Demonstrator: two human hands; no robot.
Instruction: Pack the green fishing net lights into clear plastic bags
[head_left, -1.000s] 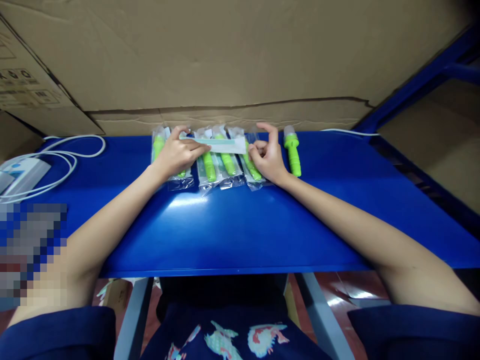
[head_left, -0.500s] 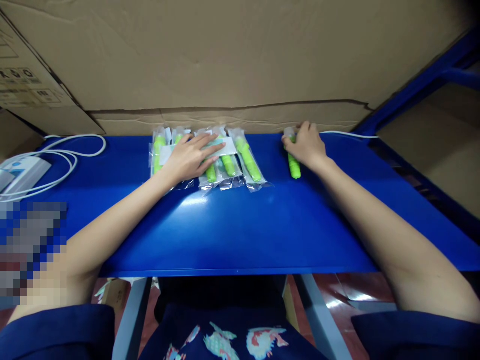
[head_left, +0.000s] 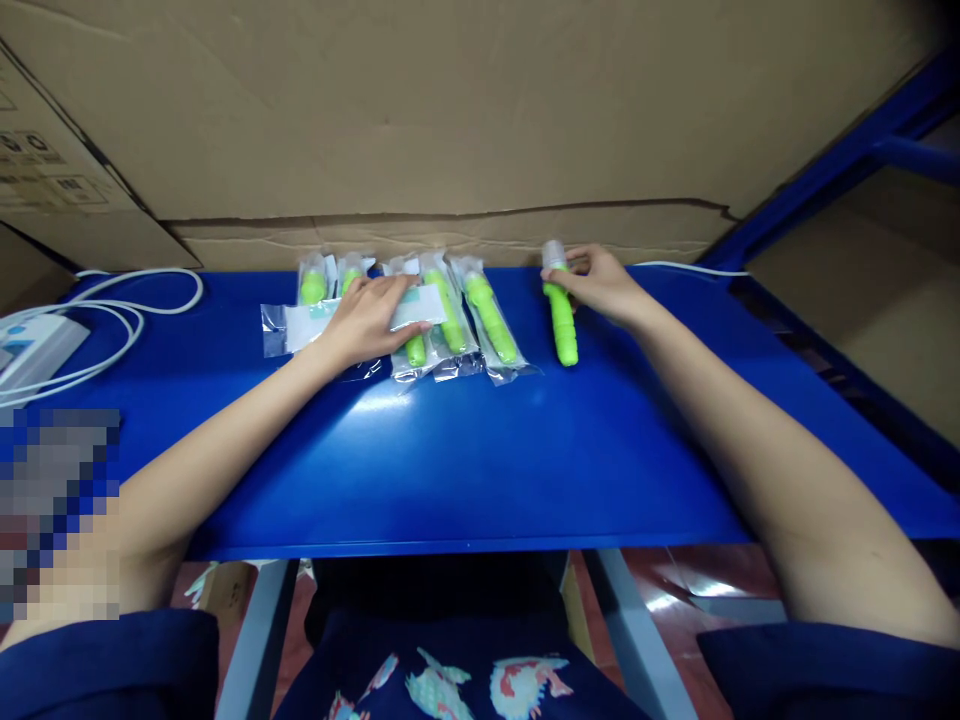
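Note:
Several green pen-like items in clear bags (head_left: 480,320) lie in a row at the far side of the blue table (head_left: 465,450). My left hand (head_left: 371,320) lies flat, fingers stretched out, on an empty clear bag with a white card (head_left: 300,325) that rests across the left bagged items. My right hand (head_left: 600,285) pinches the clear-capped top of an unbagged green item (head_left: 562,325), which lies on the table to the right of the row.
Cardboard sheets (head_left: 450,120) wall off the back of the table. A white device with looped white cable (head_left: 45,340) sits at the far left. A blue frame rail (head_left: 825,170) runs along the right. A blurred patch covers the lower left.
My left hand has slid the empty bag leftward across the row. My right hand left the bag, reached right to the unbagged green item, gripped its top and shifted it slightly left.

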